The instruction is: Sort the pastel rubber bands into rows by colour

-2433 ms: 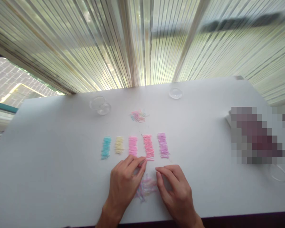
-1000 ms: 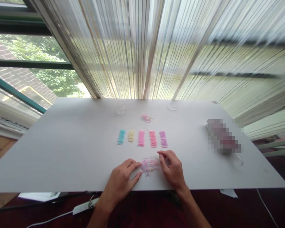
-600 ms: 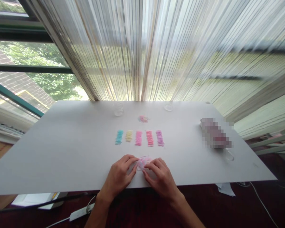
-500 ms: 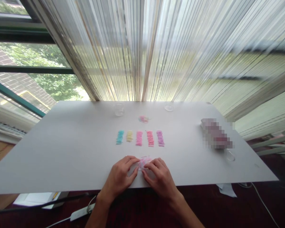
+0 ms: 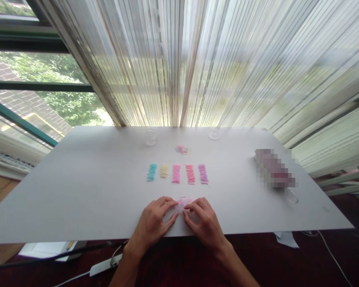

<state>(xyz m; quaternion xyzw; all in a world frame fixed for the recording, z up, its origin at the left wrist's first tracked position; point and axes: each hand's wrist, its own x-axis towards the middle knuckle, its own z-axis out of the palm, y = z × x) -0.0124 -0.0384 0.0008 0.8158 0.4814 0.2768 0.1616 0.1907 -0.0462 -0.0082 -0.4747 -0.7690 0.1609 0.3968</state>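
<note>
A loose pile of small pink and lilac pieces (image 5: 183, 204) lies near the table's front edge. My left hand (image 5: 156, 217) touches its left side, thumb and fingers apart. At its right side is my right hand (image 5: 204, 220), thumb and index finger close together; anything between them is too small to make out. Beyond my hands, small pieces lie in separate groups: teal (image 5: 151, 172), yellow (image 5: 164, 171), pink (image 5: 176, 174), coral (image 5: 190, 174) and purple (image 5: 202, 174). A small mixed pile (image 5: 182, 149) sits behind them.
On the white table (image 5: 77, 191), a clear cup (image 5: 151, 138) and a clear round lid (image 5: 214, 135) stand at the back. A blurred-out phone-shaped object (image 5: 273, 168) with a loop (image 5: 292, 195) lies at the right. A string curtain (image 5: 179, 63) hangs behind the table.
The view has shifted slightly. My right thumb and index finger have come closer together and moved a little right. My left hand stays beside the pile.
</note>
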